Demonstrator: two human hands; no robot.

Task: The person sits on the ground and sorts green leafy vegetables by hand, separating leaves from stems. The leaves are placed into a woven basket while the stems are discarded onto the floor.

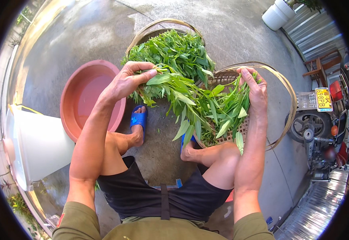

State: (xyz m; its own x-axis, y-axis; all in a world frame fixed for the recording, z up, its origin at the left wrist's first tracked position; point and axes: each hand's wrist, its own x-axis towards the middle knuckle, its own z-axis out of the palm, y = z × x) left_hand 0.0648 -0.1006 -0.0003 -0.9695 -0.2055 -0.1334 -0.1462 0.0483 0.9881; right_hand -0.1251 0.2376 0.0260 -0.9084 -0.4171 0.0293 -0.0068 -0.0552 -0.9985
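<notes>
Olive sleeves (78,222) and dark shorts (142,192) fill the lower edge, with both bare knees bent out above them and the forearms reaching forward over the concrete floor (230,28). One foot wears a blue sandal (139,119), planted between the knees and the baskets.

Left hand (128,80) is curled, thumb and fingers pinching the stem end of a bunch of leafy greens (182,94). That bunch stretches from this hand across to the right, its long leaves drooping toward the floor in the middle. Right hand (255,90) is closed around the other end of the greens, fingers folded over the stems, just above a shallow woven basket (280,84) with a bamboo hoop handle. Loose green leaves lie in that basket under the hand.

Behind the left hand stands a second woven basket (158,26), heaped with more greens (178,50). To the left sits a round reddish basin (88,94), and beside it a white bucket (38,146) lying close to the left arm. A parked motorbike (322,128) stands at the right, well apart from the baskets, with a white tub (277,14) farther back.
</notes>
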